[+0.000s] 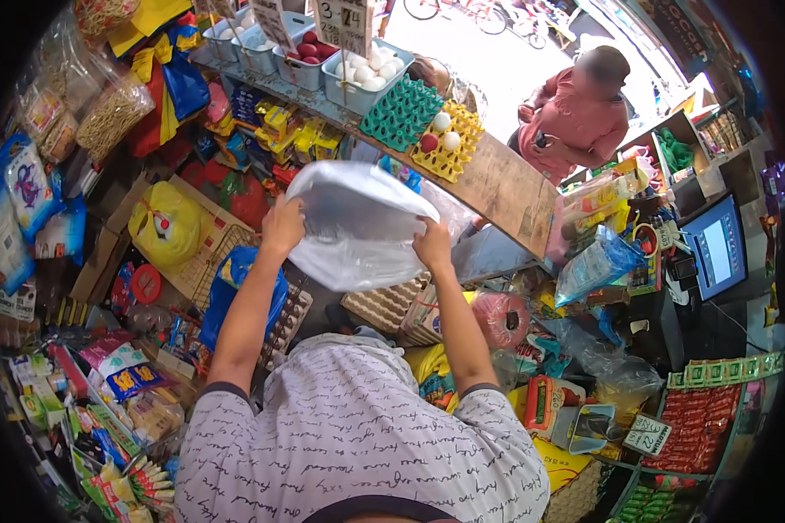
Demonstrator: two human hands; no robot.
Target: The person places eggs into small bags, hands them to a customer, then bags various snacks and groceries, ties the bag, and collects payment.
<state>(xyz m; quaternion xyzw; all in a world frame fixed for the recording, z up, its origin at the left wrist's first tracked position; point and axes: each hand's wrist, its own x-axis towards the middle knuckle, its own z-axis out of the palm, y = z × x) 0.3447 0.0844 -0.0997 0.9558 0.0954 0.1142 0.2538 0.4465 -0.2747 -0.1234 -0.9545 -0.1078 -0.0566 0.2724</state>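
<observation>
A translucent white plastic bag (360, 255) is spread wide between my two hands, its mouth facing up. My left hand (284, 222) grips the rim on the left side, and my right hand (432, 243) pinches the rim on the right. Nothing can be made out inside the bag. Beyond it, on the wooden counter (507, 189), lie a green egg tray (402, 112) and a yellow egg tray (448, 140) with a few white and red eggs. Blue baskets of white eggs (369, 68) and red eggs (311, 49) stand to their left.
A person in a red shirt (579, 118) stands beyond the counter. A yellow plastic bag (168, 225) and a blue plastic bag (278, 297) sit at my left. On the right are a roll of pink twine (497, 319) and a monitor (716, 248). Packed goods crowd both sides.
</observation>
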